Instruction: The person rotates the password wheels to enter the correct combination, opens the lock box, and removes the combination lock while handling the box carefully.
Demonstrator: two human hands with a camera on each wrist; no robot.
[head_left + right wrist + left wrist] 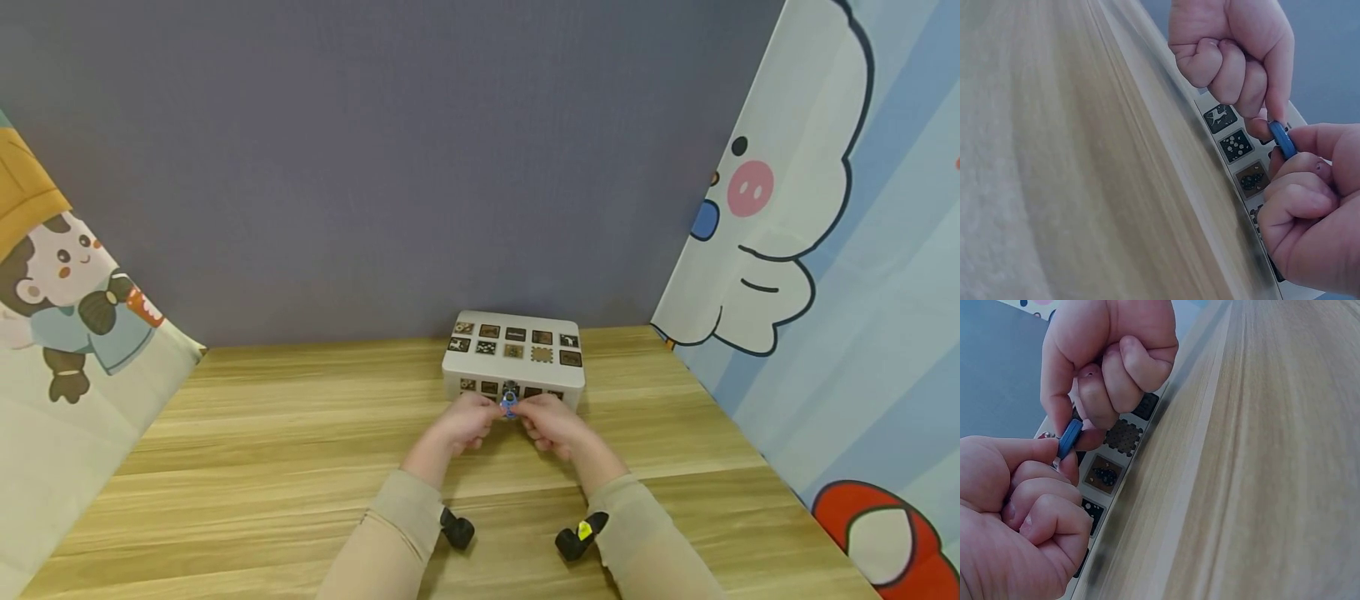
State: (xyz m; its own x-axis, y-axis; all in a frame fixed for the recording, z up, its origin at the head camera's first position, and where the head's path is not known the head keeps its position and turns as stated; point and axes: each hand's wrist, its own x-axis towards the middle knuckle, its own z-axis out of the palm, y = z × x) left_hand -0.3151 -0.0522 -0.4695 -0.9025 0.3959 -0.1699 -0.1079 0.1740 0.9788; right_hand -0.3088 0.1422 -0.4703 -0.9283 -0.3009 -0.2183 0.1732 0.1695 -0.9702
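A small blue padlock [509, 406] hangs at the latch on the front of a white box [517, 367] printed with dark and tan picture squares. My left hand [468, 419] pinches the padlock from the left between thumb and forefinger, the other fingers curled in. From the right, my right hand [552, 423] pinches it the same way. In the left wrist view only the blue edge of the padlock [1070, 438] shows between both hands' fingertips. The right wrist view has the padlock [1282, 139] in the same grip; its shackle is mostly hidden there. The box lid is down.
The box stands on a wood-grain table [300, 450], close to a grey back panel [390, 167]. Cartoon-printed curtains flank the table, one on the left [82, 400] and one on the right [795, 383]. Black wrist-worn devices [457, 529] sit on both sleeves.
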